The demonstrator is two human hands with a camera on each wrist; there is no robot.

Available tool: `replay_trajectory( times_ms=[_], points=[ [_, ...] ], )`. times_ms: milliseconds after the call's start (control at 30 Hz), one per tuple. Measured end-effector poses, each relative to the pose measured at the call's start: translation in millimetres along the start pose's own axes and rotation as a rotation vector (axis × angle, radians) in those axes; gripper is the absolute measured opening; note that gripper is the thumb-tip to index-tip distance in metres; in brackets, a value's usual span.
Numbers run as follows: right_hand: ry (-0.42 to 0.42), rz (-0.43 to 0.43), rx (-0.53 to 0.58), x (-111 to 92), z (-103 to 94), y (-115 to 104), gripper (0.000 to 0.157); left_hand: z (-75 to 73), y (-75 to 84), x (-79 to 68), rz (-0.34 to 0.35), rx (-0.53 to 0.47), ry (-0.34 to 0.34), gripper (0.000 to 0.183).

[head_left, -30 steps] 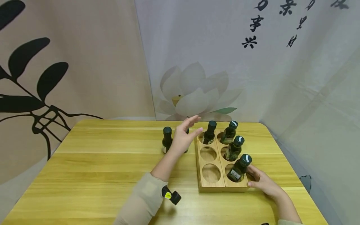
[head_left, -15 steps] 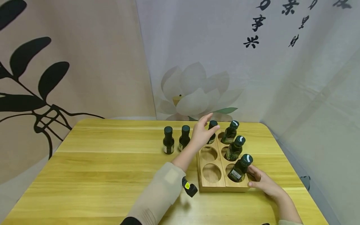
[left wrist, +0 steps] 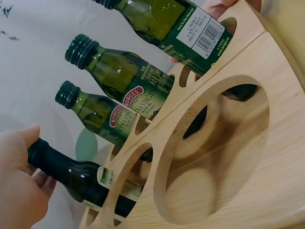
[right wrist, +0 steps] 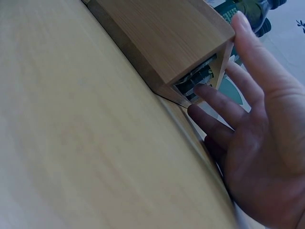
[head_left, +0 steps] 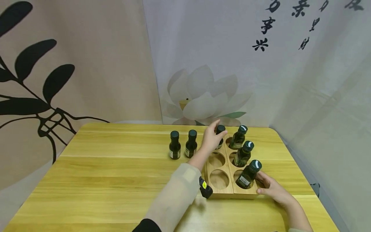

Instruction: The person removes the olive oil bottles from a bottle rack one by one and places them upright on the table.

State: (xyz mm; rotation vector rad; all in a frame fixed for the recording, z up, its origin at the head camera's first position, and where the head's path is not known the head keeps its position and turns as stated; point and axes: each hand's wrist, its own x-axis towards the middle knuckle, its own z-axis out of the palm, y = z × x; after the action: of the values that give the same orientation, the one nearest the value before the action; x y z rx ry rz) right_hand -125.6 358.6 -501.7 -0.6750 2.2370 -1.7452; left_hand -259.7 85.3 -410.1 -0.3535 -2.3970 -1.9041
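My left hand reaches over the wooden bottle rack, thumb and fingers around the neck of a dark glass bottle. That bottle sits tilted in the back-left hole, its cap showing between the fingers. Three green olive oil bottles stand in the right column: front, middle and back. Two round holes in the left column hold nothing. At the rack's front-right corner my right hand holds on, thumb at the top edge and fingers against the side.
Two more dark bottles, one and its neighbour, stand upright on the wooden table left of the rack. A printed cloth backdrop hangs behind the table's far edge.
My left hand has moved right, from beside the two standing dark bottles to the dark bottle in the rack, and now grips its neck. My right hand stays at the rack corner.
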Motion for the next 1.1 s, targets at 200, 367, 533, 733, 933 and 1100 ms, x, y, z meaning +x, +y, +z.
replay_trajectory(
  times_ms=[200, 367, 533, 733, 933, 1100],
  points=[
    [-0.014, -0.005, 0.010, 0, -2.4, 2, 0.072, 4.4, -3.7, 0.1, -0.006, -0.015, 0.045, 0.045],
    [-0.012, 0.011, 0.018, 0, -2.3, 1, 0.072, 5.3, -3.4, 2.1, 0.009, -0.026, 0.056, 0.041],
    [-0.017, 0.014, 0.040, 0, -2.0, 1, 0.071, 3.7, -1.7, 3.1, 0.010, -0.032, 0.055, 0.038],
    [-0.015, 0.014, 0.042, 0, -3.1, 1, 0.071, -1.5, 7.5, 4.4, 0.040, -0.068, 0.061, 0.036],
    [-0.021, -0.016, 0.047, 0, -1.6, 1, 0.070, -9.3, 19.1, 5.4, 0.083, -0.085, 0.041, 0.035],
    [-0.030, -0.025, 0.059, 0, -0.7, 0, 0.068, -16.9, 32.1, 3.5, 0.117, -0.099, 0.019, 0.036]
  ],
)
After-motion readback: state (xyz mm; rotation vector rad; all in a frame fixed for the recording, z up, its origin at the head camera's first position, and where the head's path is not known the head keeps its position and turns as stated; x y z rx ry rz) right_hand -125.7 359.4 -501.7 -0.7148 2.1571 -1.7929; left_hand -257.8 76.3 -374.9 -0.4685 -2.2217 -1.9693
